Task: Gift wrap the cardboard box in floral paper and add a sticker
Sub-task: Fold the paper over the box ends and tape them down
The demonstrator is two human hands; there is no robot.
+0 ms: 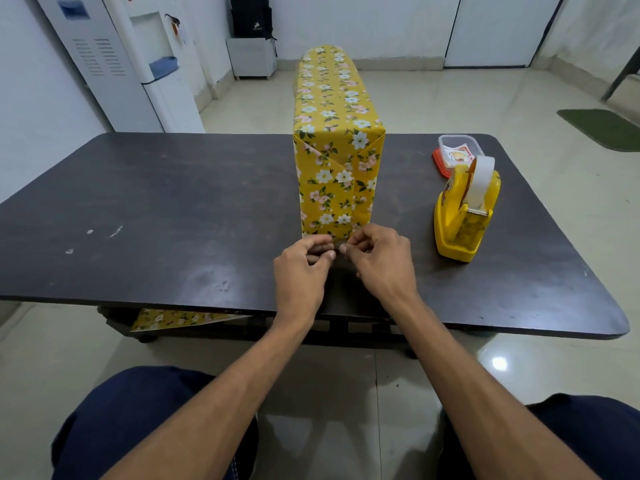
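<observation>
The box (337, 147), wrapped in yellow floral paper, lies lengthwise away from me on the dark table (173, 202). Its near end shows folded triangular flaps. My left hand (304, 268) and my right hand (381, 261) are side by side on the table just in front of the box's lower near edge. Their fingers are curled and the fingertips nearly meet. They seem to pinch a small clear strip of tape between them, which is hard to make out. The yellow tape dispenser (464, 216) stands to the right of the box.
A clear container with stickers (457, 150) sits on an orange lid behind the dispenser. A leftover sheet of floral paper (180, 318) lies on the shelf under the table's front left edge. My knees are below the table edge.
</observation>
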